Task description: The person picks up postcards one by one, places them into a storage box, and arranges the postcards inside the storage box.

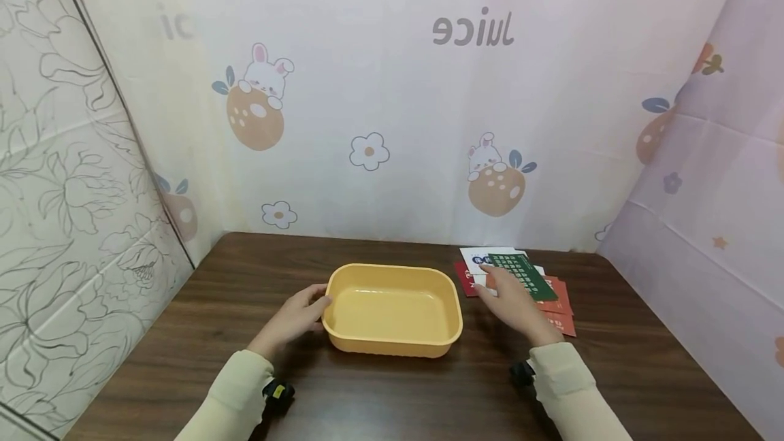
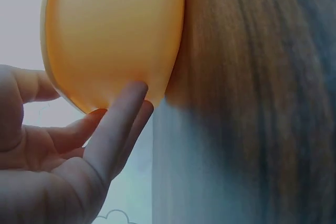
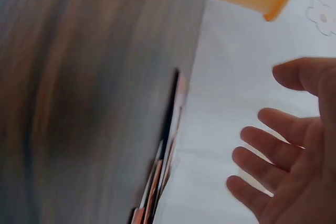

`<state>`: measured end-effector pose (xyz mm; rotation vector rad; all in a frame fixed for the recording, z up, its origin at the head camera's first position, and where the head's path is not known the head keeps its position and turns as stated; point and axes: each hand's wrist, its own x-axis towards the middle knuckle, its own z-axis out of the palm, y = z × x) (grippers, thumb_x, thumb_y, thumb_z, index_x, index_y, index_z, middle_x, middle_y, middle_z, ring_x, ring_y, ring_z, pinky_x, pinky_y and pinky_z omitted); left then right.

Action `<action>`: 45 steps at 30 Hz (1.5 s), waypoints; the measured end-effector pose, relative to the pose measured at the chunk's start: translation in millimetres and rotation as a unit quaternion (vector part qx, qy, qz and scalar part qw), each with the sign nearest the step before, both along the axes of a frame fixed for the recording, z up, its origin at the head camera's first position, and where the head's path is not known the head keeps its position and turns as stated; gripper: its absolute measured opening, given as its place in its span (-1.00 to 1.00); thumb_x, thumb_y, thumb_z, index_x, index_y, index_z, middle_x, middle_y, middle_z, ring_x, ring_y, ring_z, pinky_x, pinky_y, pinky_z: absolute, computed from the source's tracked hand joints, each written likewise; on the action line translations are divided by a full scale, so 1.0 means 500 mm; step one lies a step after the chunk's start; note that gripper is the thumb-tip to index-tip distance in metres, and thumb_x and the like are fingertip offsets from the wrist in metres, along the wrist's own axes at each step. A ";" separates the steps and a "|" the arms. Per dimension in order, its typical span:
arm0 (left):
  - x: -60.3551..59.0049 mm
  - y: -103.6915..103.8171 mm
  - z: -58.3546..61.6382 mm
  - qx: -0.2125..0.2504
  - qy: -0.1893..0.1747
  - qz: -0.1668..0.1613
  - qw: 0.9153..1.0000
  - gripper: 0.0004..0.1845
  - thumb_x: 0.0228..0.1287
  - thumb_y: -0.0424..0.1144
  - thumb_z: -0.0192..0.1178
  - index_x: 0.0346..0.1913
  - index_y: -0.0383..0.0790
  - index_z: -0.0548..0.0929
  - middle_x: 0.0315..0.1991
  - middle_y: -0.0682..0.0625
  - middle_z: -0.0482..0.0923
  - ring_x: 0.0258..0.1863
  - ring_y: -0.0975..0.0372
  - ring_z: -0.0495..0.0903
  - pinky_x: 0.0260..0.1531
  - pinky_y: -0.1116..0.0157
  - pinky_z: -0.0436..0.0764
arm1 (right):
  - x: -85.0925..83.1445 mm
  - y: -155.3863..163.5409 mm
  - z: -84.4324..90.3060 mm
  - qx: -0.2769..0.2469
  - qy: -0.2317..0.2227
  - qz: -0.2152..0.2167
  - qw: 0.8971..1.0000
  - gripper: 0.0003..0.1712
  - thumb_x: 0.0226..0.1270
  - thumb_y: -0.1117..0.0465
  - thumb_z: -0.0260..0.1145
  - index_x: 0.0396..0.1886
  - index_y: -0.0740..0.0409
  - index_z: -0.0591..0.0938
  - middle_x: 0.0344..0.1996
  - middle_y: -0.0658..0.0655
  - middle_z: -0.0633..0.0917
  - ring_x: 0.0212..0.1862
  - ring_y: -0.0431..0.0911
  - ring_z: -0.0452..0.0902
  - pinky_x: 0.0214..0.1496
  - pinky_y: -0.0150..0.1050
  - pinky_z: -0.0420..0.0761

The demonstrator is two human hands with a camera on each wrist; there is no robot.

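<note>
A yellow rectangular plastic basin (image 1: 392,346) with rounded corners sits on the table in the head view. My left hand (image 1: 297,315) holds its left end, thumb at the rim and fingers against the outer wall. The left wrist view shows those fingers (image 2: 118,129) touching the basin (image 2: 118,35) from outside. Over the left part of a loose pile of printed cards (image 1: 523,274), green, red, orange and white, my right hand (image 1: 511,301) hovers with nothing in it. Its fingers (image 3: 268,169) are spread and relaxed in the right wrist view, apart from the cards (image 3: 163,161) seen edge-on.
The dark wood-grain table (image 1: 380,400) meets a printed curtain (image 1: 392,107) at the back. A patterned panel (image 1: 79,175) stands along the left side. Black wrist devices (image 1: 278,393) show under both cuffs.
</note>
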<state>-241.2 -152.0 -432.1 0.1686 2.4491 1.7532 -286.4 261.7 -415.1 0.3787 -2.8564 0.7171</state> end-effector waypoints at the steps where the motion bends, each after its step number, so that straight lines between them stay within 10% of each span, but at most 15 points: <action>1: 0.000 0.000 0.000 -0.007 0.003 0.003 1.000 -0.50 0.56 -0.14 0.07 0.40 -0.35 0.41 0.24 -0.25 0.49 -0.04 0.07 0.65 -0.17 0.11 0.73 | -0.002 0.002 -0.001 0.004 0.006 -0.006 1.000 -0.38 0.48 0.12 0.24 0.38 0.38 0.41 0.31 0.46 0.43 0.36 0.35 0.28 0.28 0.36 0.35; 12: -0.003 0.002 -0.003 -0.008 0.011 0.008 1.000 -0.51 0.61 -0.13 -0.02 0.41 -0.36 0.38 0.26 -0.27 0.48 0.09 0.02 0.59 -0.02 0.09 0.67 | -0.033 0.049 -0.006 0.018 0.060 -0.032 0.998 -0.52 0.47 0.20 0.23 0.23 0.45 0.54 0.09 0.44 0.60 0.05 0.24 0.55 0.13 0.27 0.53; 45: -0.009 0.005 -0.016 0.030 0.011 -0.006 0.999 -0.52 0.62 -0.18 -0.02 0.42 -0.39 0.36 0.21 -0.24 0.51 0.11 0.02 0.59 0.01 0.08 0.66 | -0.114 0.186 -0.026 -0.015 0.011 -0.125 0.992 -0.43 0.44 0.06 0.31 0.14 0.51 0.57 -0.05 0.50 0.64 -0.07 0.32 0.58 -0.09 0.25 0.58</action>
